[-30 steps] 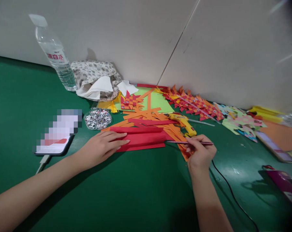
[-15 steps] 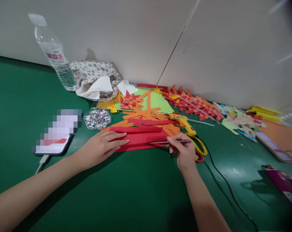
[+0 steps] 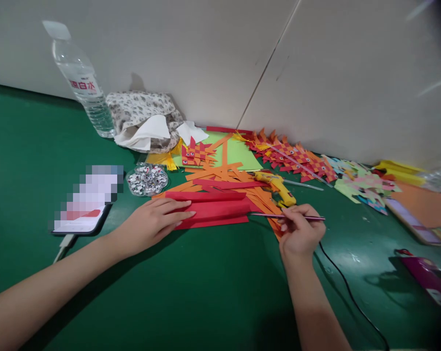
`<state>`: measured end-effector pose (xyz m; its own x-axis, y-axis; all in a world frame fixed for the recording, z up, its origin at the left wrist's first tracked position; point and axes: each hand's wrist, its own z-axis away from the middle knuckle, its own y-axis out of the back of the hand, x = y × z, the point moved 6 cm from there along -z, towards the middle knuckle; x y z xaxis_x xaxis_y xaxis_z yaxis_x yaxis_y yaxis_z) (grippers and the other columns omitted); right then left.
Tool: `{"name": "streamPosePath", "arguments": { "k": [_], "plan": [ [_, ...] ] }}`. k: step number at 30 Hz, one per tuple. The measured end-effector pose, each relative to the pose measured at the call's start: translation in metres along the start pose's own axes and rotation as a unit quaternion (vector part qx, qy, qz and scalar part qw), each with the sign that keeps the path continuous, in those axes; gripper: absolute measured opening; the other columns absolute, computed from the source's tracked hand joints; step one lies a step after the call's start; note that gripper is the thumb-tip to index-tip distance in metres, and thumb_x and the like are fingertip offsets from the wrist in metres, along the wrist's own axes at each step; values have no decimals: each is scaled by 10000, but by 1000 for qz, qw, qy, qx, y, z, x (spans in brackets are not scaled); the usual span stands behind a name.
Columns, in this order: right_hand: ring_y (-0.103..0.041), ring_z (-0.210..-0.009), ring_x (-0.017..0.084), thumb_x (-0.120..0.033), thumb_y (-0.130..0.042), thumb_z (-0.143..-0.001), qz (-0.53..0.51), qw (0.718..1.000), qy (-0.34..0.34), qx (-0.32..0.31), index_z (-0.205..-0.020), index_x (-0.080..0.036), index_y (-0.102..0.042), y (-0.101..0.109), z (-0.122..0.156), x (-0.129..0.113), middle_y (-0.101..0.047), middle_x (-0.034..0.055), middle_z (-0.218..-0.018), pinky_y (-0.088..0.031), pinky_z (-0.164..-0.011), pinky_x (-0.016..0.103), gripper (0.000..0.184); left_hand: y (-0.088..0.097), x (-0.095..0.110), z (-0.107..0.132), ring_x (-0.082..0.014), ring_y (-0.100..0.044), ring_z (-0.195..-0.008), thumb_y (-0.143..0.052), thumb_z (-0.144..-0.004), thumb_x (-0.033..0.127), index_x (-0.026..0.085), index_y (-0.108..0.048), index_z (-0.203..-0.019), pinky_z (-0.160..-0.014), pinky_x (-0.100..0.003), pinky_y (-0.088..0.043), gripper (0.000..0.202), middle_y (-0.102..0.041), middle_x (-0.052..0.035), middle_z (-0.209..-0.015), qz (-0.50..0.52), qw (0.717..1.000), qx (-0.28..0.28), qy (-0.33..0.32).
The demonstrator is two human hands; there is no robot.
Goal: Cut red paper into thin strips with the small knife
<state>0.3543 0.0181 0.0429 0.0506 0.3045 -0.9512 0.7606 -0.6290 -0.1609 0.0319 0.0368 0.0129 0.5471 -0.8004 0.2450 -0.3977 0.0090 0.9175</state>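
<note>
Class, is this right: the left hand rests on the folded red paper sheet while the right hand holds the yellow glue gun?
Not quite. The head view shows the right hand holding a slim, dark pinkish stick, not the yellow glue gun. The left hand does rest on the folded red paper sheet.

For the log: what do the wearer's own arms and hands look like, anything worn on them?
The left hand and right hand are ungloved, with no ring visible. The left forearm and right forearm are bare up to the picture's edge: no sleeve, watch or bracelet shows. Nail details are too small to tell.
</note>
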Motion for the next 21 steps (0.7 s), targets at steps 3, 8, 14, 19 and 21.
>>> {"name": "streamPosePath", "arguments": {
  "k": [3, 8, 14, 19, 21],
  "plan": [
    [-488, -321, 74, -131, -723, -574, -19, 997, -32, -62, -506, -174, -567, -12, 6, 4, -552, -54, -469, -279, -293, 163, 175, -1, 0, 0, -223, -553, -1199, -417, -981, 210, 318, -494, -1375, -969, -410, -493, 416, -545, -28, -1395, -4, 1000, -5, 1],
    [-501, -366, 70, -202, -767, -675, 25, 978, -63, -199, -588, -178, -609, -35, 22, 15, -587, -44, -509, -343, -363, 179, 183, -1, 0, 0, -226, -555, -1194, -405, -985, 213, 315, -495, -1374, -967, -421, -493, 412, -549, -28, -1389, -4, 1000, -6, 1],
    [-457, -340, 65, -229, -764, -688, 43, 977, -60, -201, -594, -180, -593, -36, 23, 18, -589, -45, -474, -322, -366, 184, 202, 0, -1, 0, -225, -554, -1196, -412, -984, 216, 317, -508, -1363, -964, -416, -494, 403, -555, -24, -1384, -2, 1000, -2, 3],
    [-470, -349, 68, -194, -758, -649, 47, 986, -46, -152, -562, -180, -589, -25, 13, 15, -570, -50, -473, -310, -356, 177, 191, 0, 0, 0, -223, -559, -1192, -421, -980, 214, 332, -496, -1371, -968, -418, -492, 415, -557, -17, -1382, 2, 1000, 2, 2],
    [-464, -347, 68, -184, -754, -636, 46, 989, -43, -130, -552, -182, -582, -20, 9, 14, -567, -52, -474, -303, -352, 179, 192, 0, -1, 0, -223, -559, -1194, -424, -978, 213, 334, -501, -1368, -969, -418, -493, 415, -560, -16, -1378, 5, 1000, 4, 5]
  ]
}}
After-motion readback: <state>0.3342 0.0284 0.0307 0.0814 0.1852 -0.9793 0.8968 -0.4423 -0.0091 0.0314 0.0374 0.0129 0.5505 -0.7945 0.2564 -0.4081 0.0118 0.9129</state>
